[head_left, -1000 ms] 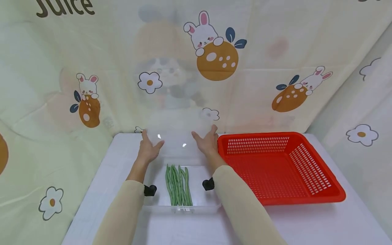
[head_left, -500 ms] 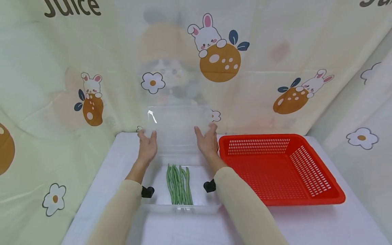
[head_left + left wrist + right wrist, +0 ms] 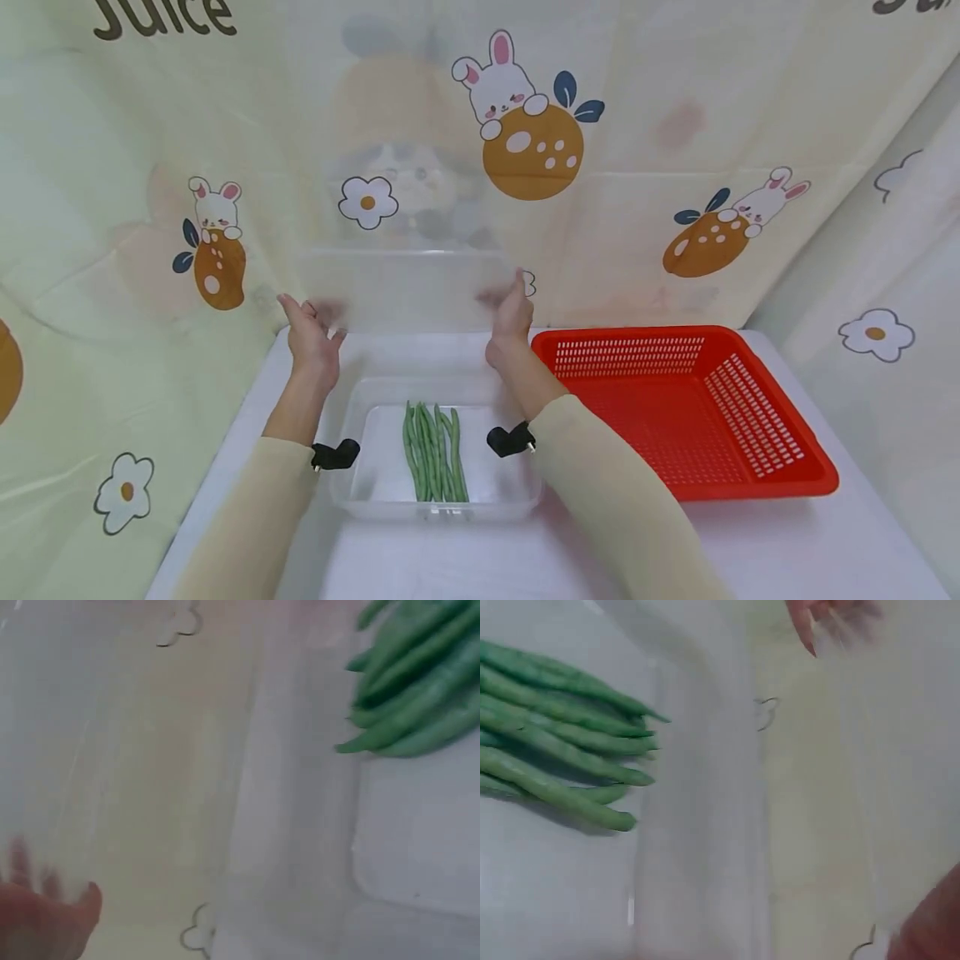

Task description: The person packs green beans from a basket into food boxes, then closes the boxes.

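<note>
A translucent plastic lid (image 3: 420, 287) stands raised and tilted behind a clear plastic container (image 3: 442, 512) in the head view. My left hand (image 3: 313, 350) grips its left side, with some fingers showing blurred through the plastic. At the other side my right hand (image 3: 513, 325) holds the lid's right edge, fingers also behind it. Several green beans (image 3: 433, 454) lie side by side in the container. The left wrist view has the bean tips (image 3: 420, 682) and part of the left hand (image 3: 45, 922); in the right wrist view, the right hand (image 3: 934, 922) shows only partly.
To the right of the container stands a red plastic basket (image 3: 652, 433) with slotted walls. A white-covered table (image 3: 450, 558) lies under everything. A printed curtain (image 3: 630, 250) hangs close behind the table's back edge.
The lid has come up and apart from the container's back side. My left hand has moved left and up along it; the right hand has risen slightly. Beans and basket stay put.
</note>
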The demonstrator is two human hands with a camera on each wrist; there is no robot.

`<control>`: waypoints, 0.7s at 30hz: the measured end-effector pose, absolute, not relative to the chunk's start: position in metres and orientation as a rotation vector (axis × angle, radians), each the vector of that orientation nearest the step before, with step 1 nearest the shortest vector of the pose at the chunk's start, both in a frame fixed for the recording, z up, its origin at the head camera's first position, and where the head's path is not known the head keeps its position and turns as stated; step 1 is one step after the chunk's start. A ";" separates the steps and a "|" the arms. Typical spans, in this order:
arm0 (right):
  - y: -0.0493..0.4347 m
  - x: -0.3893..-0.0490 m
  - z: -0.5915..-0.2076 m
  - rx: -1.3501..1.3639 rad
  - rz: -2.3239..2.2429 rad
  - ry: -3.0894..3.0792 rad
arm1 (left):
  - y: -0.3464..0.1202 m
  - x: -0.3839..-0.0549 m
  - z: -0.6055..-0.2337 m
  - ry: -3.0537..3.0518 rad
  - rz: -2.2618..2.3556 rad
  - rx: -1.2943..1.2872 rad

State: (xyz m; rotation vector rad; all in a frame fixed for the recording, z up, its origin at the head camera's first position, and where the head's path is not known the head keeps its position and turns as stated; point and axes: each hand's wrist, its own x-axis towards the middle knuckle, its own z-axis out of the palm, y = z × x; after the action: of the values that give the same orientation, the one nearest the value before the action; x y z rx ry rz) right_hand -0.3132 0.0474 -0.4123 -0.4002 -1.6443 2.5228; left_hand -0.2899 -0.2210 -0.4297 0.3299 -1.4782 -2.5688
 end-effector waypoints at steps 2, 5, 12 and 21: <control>0.056 -0.311 -0.401 -0.301 2.662 -1.644 | -0.230 -0.287 -0.421 -1.348 -2.688 0.234; 0.073 -0.305 -0.390 -0.014 2.864 -1.685 | -0.241 -0.281 -0.413 -1.335 -2.817 0.050; 0.109 -0.293 -0.384 0.437 2.678 -2.341 | -0.252 -0.258 -0.402 -1.945 -2.756 -0.162; 0.114 -0.284 -0.404 0.514 1.932 -2.951 | -0.255 -0.241 -0.406 -2.583 -2.220 -0.141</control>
State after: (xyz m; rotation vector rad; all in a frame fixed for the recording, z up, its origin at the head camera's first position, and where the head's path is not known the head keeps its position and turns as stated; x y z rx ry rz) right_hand -0.2843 0.1139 -0.4040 0.5139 -2.9513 1.9316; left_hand -0.2411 -0.2552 -0.4057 -0.1408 -2.5834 -2.2199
